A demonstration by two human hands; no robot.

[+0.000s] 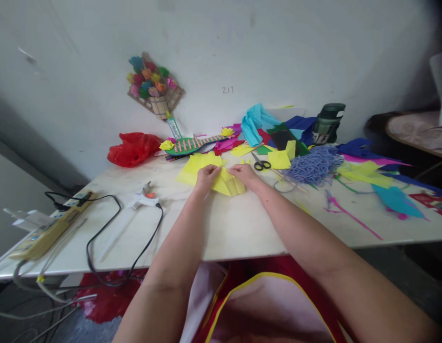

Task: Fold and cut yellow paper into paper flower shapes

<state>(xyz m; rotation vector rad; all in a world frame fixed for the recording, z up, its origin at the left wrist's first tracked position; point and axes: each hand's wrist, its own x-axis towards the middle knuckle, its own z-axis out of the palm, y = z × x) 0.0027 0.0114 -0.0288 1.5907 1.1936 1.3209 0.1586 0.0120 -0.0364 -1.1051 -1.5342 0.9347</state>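
Both hands meet over a sheet of yellow crepe paper [192,169] near the middle of the table. My left hand [207,176] is closed in a pinch on the paper's upper part. From the other side my right hand [245,174] also pinches yellow paper, its fingertips a short gap from the left ones. The lower corner of the paper hangs toward me between the wrists. Just beyond my right hand lie black-handled scissors [262,165] and small yellow paper pieces [279,159].
At left are a white glue gun [145,201] with its cord and a power strip [51,228]. Purple shredded strands [312,166], a dark green bottle [328,124] and a pink strip [355,218] lie right. A red plastic bag [133,149] sits at the back left.
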